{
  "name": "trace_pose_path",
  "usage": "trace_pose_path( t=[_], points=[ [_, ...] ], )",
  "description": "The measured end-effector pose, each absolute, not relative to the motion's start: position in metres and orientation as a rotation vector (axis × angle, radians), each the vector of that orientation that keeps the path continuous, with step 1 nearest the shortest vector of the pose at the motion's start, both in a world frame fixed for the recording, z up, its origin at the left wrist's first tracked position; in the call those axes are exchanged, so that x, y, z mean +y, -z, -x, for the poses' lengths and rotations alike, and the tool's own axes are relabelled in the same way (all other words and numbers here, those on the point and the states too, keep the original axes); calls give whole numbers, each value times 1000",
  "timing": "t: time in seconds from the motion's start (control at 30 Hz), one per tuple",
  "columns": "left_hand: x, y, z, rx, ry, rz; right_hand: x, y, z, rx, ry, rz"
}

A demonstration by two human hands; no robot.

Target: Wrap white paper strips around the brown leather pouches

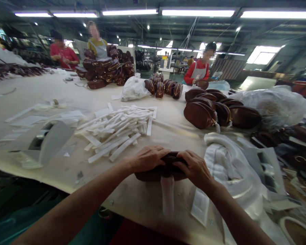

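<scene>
Both hands grip a dark brown leather bag (148,176) at the near edge of the pale table (175,127). My left hand (149,158) has its fingers closed over the bag's top edge from the left. From the right, my right hand (195,166) holds the same edge, thumb bent inward. A white strip (167,195) hangs from the bag's near side towards me; its lower end is blurred. Just beyond my left hand lies a heap of white strips (122,126). The bag's underside is hidden.
Finished-looking brown bags (200,112) are grouped at the right, with more piled (104,71) at the back. A white padded roll (219,160) and a clear plastic bag (277,103) lie to the right. Co-workers (200,69) stand across the table. A tape dispenser (44,141) stands left.
</scene>
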State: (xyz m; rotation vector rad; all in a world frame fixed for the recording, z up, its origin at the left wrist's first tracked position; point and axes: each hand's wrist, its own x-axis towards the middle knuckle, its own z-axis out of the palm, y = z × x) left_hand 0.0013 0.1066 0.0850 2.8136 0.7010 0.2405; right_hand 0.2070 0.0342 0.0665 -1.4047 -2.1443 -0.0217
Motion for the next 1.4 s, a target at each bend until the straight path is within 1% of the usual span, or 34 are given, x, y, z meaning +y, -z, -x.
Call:
trace_pose_path(
  t=[0.07,0.17,0.37,0.57,0.73,0.83,0.87,0.97,1.0,1.03,1.1,1.23,1.4],
  points=[
    [106,-88,1,755,-215,-2844,31,-63,-202,-2124,75,1438],
    [96,-87,5,856,-294,-2916,25,-63,-197,-2071,69,1461],
    [83,-77,9,851,-379,-3023,33,-67,-196,-2172,175,1486],
    [89,-72,0,1103,-355,-3028,46,-46,-198,-2178,111,1425],
    [82,-75,3,947,-493,-3087,32,-48,-194,-2157,138,1317],
    [74,-73,12,932,-599,-3086,24,-59,-192,-2159,-35,1300],
    [71,-72,15,955,-610,-3070,25,-64,-192,-2190,-172,1299],
    [68,-68,20,981,-600,-3014,48,-81,-196,-2244,-725,1289],
    [68,-67,20,977,-592,-3001,63,-84,-197,-2225,-862,1297],
    [69,-66,20,972,-590,-2991,79,-84,-196,-2185,-902,1330],
    [70,-64,20,966,-615,-2978,116,-76,-190,-2144,-795,1427],
    [68,-65,21,930,-703,-2932,178,-44,-165,-2293,-611,1607],
    [66,-66,23,909,-753,-2905,224,-17,-128,-2403,-438,1765]
  ],
)
